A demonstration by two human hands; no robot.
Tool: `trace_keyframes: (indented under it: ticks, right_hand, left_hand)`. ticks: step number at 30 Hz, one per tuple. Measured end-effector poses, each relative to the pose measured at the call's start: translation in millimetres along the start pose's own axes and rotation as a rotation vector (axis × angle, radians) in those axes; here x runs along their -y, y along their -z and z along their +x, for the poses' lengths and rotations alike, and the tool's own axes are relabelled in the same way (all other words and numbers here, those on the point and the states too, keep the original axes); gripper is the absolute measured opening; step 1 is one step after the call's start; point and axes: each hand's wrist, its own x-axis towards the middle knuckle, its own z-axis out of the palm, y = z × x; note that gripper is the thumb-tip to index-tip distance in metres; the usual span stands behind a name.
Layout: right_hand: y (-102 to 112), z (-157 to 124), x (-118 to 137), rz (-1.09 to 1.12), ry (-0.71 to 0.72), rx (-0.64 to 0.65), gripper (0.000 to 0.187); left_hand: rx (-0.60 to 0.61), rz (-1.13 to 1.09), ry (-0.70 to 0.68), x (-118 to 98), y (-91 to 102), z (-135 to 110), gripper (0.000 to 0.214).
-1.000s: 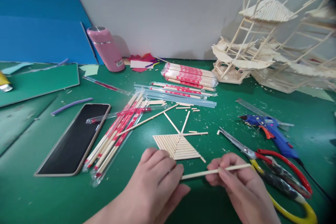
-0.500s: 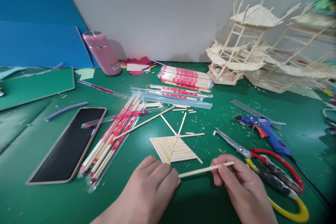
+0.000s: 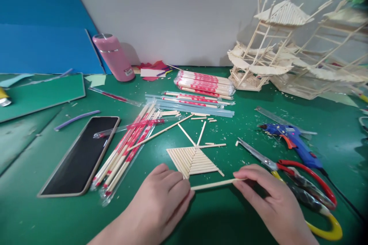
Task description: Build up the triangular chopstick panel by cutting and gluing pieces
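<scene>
A pale wooden chopstick (image 3: pixel 212 185) is stretched between my two hands, low over the green table. My left hand (image 3: pixel 166 199) is closed around its left end, knuckles up. Thumb and fingers of my right hand (image 3: pixel 264 195) pinch the other end. Just beyond them lies a flat fan-shaped panel of glued sticks (image 3: pixel 192 160), with two of its sections filled in and several bare spokes pointing away. My left fingers are close to its lower left corner; whether they touch it I cannot tell.
On the right lie scissors (image 3: pixel 258 155), a blue glue gun (image 3: pixel 293 138) and a ruler (image 3: pixel 273 116). Wrapped chopsticks (image 3: pixel 129 149) and a phone (image 3: pixel 80 157) are on the left. Farther back stand a pink bottle (image 3: pixel 115 57), a chopstick bundle (image 3: pixel 204 84) and a stick-built pavilion (image 3: pixel 264 46).
My right hand has shifted its pinch to the chopstick's right tip, which stuck out past the fingers before. The left hand keeps its hold. The view has shifted slightly.
</scene>
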Motion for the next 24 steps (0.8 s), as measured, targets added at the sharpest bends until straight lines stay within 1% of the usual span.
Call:
trace_keyframes:
  ticks: [2, 5, 9, 12, 15, 17, 20, 22, 24]
  right_hand:
    - [2, 2, -4, -0.059, 0.066, 0.07, 0.005]
    - [0, 4, -5, -0.106, 0.123, 0.121, 0.008]
    - [-7, 8, 1, -0.105, 0.193, 0.193, 0.01]
    - [-9, 10, 4, -0.098, 0.195, 0.22, 0.013]
    - [-7, 11, 2, -0.107, 0.202, 0.25, 0.015]
    - [-5, 12, 2, -0.149, 0.226, 0.248, 0.015]
    - [-6, 14, 10, -0.289, 0.302, 0.236, 0.014]
    - [-7, 17, 19, -0.364, 0.368, 0.301, 0.015]
    - [-9, 21, 28, -0.378, 0.413, 0.391, 0.017]
  left_hand:
    - [0.03, 0.008, 0.023, 1, 0.3, -1, 0.016]
    - [0.046, 0.044, 0.027, 1, -2.4, 0, 0.017]
    - [-0.022, 0.083, -0.014, 2, -7.4, -1, 0.021]
    - [-0.042, 0.083, -0.008, 3, -5.7, -3, 0.022]
    - [-0.013, 0.079, 0.021, 5, -1.1, -5, 0.02]
    - [0.0, 0.082, 0.022, 6, 0.0, -6, 0.019]
    - [-0.02, 0.121, -0.031, 5, -2.5, -4, 0.018]
    - [-0.021, 0.165, -0.077, 2, -3.8, -2, 0.017]
    - [-0.028, 0.213, -0.116, -3, -1.6, -1, 0.018]
